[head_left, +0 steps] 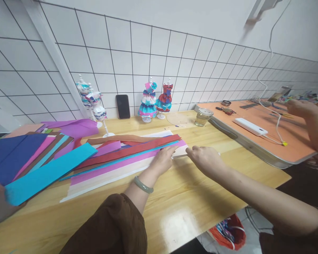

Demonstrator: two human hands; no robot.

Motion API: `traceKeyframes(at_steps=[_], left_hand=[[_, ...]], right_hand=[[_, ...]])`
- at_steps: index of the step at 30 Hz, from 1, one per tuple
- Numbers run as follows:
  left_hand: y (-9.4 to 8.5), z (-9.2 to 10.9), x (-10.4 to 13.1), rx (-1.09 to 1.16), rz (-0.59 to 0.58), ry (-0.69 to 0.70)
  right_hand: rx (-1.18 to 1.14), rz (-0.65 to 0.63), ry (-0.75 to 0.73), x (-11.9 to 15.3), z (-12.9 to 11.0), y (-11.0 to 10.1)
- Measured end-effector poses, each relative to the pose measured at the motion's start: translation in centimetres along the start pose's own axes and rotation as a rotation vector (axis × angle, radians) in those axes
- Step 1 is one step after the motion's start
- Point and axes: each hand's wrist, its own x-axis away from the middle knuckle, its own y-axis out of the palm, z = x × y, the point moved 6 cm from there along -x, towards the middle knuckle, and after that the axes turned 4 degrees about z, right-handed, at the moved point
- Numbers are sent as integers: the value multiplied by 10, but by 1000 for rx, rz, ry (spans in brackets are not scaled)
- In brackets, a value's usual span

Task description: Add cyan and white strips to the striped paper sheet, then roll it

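the left hand (164, 160), half curled, rests over the right end of the paper strips (129, 150) on the table (241, 171), apparently steadying them; the right hand (202, 158) curls by their tips. whether either pinches paper cannot be told.

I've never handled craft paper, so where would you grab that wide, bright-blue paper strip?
Probably pinch the wide, bright-blue paper strip at its right end, coming from the right: it lies flat, with that narrow end uncovered and nearest the left hand.
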Motion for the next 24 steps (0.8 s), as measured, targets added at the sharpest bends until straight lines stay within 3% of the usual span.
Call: traceKeyframes(at_steps=[14, 24], left_hand=[[3, -5, 0, 91, 22, -3], [2, -3, -1, 35, 24, 37]], right_hand=[[5, -33, -22, -38, 14, 27], [4, -56, -17, -35, 17, 28]])
